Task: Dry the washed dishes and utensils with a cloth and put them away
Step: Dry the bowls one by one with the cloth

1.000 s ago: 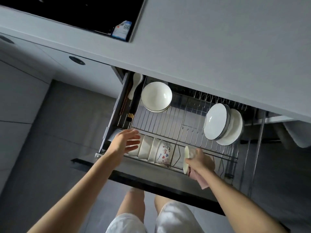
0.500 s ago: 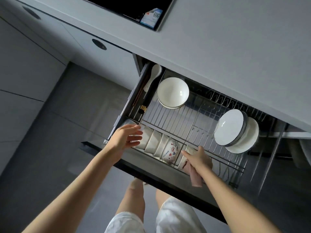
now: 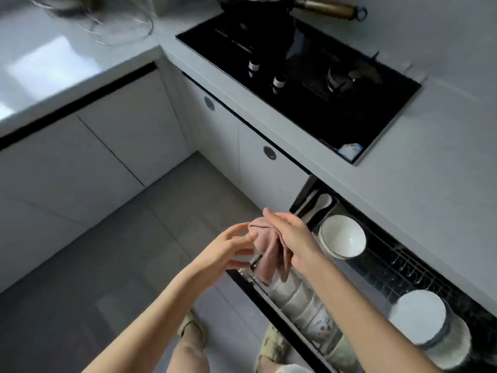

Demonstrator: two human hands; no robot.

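Note:
My right hand (image 3: 291, 238) holds a bunched pink cloth (image 3: 266, 250) that hangs down from under its palm, above the front left corner of the open dish drawer (image 3: 258, 288). My left hand (image 3: 231, 250) is just left of the cloth, fingers spread and loosely bent, fingertips at the cloth's edge. In the drawer's wire rack sit a white bowl (image 3: 343, 235), upright white plates (image 3: 419, 316) and a front row of small bowls (image 3: 304, 302), one with a printed pattern. A white spoon (image 3: 324, 201) lies in the drawer's left side slot.
A black gas hob (image 3: 309, 84) is set in the grey worktop (image 3: 430, 162) above the drawer, with a pan handle (image 3: 330, 8) at the top. Grey cabinet fronts (image 3: 129, 146) line the corner. Grey floor tiles (image 3: 107, 259) lie to the left. My legs are below.
Both hands have lifted out of the drawer and come together above its front left corner. The right hand left the small dish in the rack and kept the cloth. The view swung left.

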